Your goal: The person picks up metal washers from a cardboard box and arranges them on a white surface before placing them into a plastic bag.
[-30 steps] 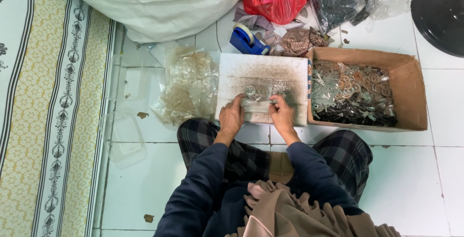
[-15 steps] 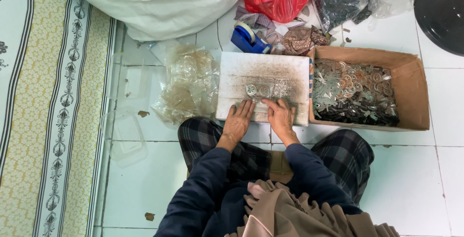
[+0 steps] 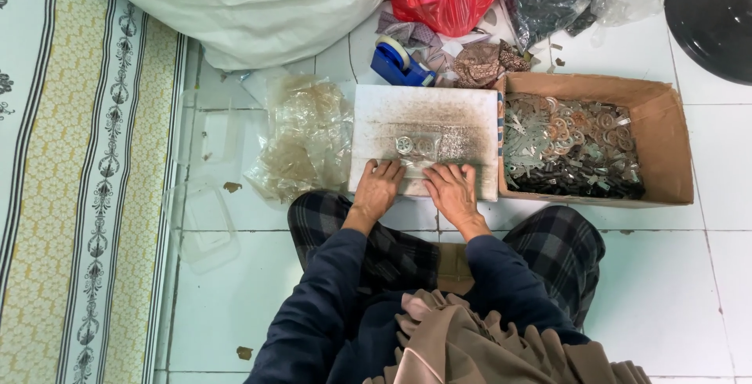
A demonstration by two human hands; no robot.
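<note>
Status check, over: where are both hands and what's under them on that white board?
Left hand and right hand flat on white board, pressing small clear packet. Round metal piece just beyond fingertips. Cardboard box of metal parts alongside; nothing blocking.

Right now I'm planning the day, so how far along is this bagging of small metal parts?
Done: no filled packets are clearly visible. In hand: the left hand and right hand press a small clear bag on the white board, beside round metal pieces. Left: the cardboard box holds many parts, and empty clear bags lie piled.
</note>
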